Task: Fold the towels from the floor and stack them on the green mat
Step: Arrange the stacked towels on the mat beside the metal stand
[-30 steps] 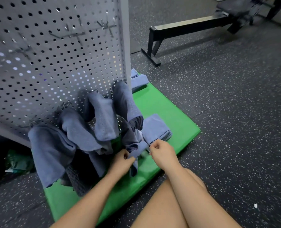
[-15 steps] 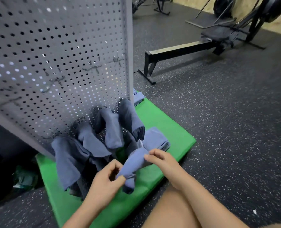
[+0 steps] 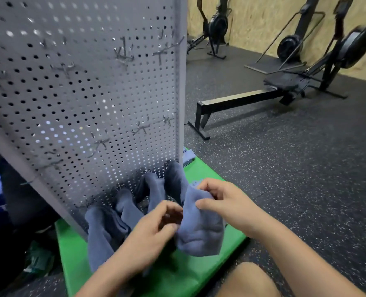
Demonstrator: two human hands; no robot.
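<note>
Counted: one left hand point(image 3: 156, 224), one right hand point(image 3: 218, 200), one green mat point(image 3: 199, 273), one pegboard point(image 3: 81, 93). Four hung towels point(image 3: 98, 232) noted, one held towel point(image 3: 199, 232). Three rowing machines point(image 3: 242, 100) seen.

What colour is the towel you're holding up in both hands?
Greyish blue, plain with no pattern. The towel shows clearly in the head view.

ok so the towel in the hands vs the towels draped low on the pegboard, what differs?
The held towel is one piece, pinched by the right hand and left hand above the green mat; the draped towels are several in a row, untouched. The held towel is bunched and looks lighter; the draped towels hang long and look darker. Both are blue-grey cloth, none folded yet.
</note>
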